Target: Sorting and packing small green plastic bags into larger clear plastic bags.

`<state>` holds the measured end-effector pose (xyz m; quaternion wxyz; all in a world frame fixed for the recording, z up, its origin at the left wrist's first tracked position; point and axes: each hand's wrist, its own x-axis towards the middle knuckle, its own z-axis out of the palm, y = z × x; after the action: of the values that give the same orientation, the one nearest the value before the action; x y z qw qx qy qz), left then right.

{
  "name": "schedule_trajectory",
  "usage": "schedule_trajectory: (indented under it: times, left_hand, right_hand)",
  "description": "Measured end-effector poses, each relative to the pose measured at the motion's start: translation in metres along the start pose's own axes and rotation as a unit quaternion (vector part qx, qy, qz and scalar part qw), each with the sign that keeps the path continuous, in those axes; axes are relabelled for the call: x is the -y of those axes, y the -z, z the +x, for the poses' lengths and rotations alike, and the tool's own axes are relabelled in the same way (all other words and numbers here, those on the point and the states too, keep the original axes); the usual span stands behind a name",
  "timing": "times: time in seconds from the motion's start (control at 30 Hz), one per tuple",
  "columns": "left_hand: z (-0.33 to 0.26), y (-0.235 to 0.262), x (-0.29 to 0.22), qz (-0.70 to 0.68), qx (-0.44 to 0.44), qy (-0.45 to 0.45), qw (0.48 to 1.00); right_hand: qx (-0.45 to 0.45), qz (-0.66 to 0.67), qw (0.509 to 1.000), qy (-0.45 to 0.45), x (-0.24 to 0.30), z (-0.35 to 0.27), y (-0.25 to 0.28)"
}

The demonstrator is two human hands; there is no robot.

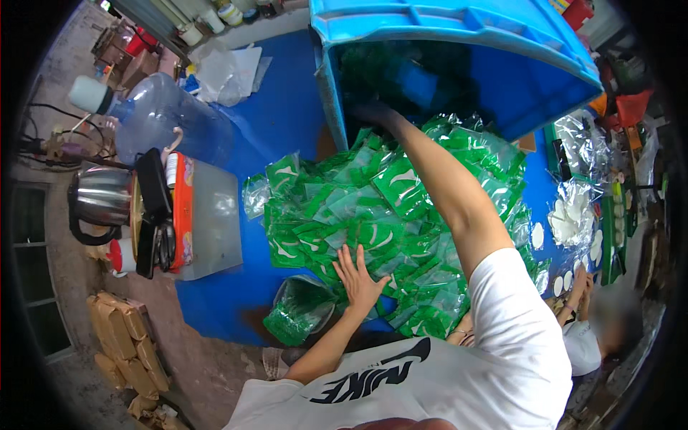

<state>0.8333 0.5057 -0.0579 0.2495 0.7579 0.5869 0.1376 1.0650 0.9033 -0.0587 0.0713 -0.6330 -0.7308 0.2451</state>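
Note:
A wide heap of green-and-clear plastic packets point(373, 208) spreads across the blue table. My left hand point(360, 284) lies on its near edge with fingers spread, palm down, gripping nothing. Over the heap my right arm stretches into a large blue plastic crate point(459, 29), tipped with its mouth toward me. Deep shade and blur cover my right hand point(378, 113) at the crate's left side, so its fingers cannot be made out. More packets lie in the dark inside. Beside my left wrist sits a clear bag point(299, 309) with green in its bottom.
To the left are a big clear water bottle point(168, 118), a translucent bin with an orange rim point(211, 222) and a steel kettle point(104, 197). Another person's hands point(579, 288) are near white discs point(557, 286) at the right. Brown paper parcels point(125, 344) are stacked at lower left.

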Motion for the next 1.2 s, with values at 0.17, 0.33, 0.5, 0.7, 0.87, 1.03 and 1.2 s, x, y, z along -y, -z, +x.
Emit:
schedule_trajectory:
  times: [0.17,0.33,0.5,0.7,0.87,1.03,1.2]
  left_hand:
    - [0.003,0.002,0.016,-0.015,-0.012,0.007,1.0]
    - [0.011,-0.001,0.015,-0.015,-0.007,0.004,1.0]
    - [0.015,-0.008,0.005,-0.021,-0.008,-0.021,1.0]
    - [-0.011,-0.005,0.019,-0.039,-0.04,0.014,0.998]
    - [-0.012,-0.001,0.008,-0.025,-0.055,-0.004,0.998]
    - [-0.016,0.022,-0.002,-0.039,-0.095,-0.028,0.994]
    - [-0.065,0.009,0.022,-0.039,-0.117,-0.069,0.99]
  right_hand:
    - [0.055,-0.007,0.998,-0.021,0.018,0.02,-0.011]
    - [0.056,-0.035,0.997,-0.038,0.033,-0.003,0.009]
    - [0.013,0.394,0.917,-0.052,-0.035,-0.034,0.061]
    - [-0.092,0.549,0.825,0.091,0.047,-0.128,0.174]
    - [-0.085,0.557,0.822,-0.08,0.081,-0.236,0.211]
    - [-0.008,0.53,0.84,-0.116,0.108,-0.336,0.139]
    - [0.012,0.437,0.892,-0.114,0.118,-0.373,0.032]
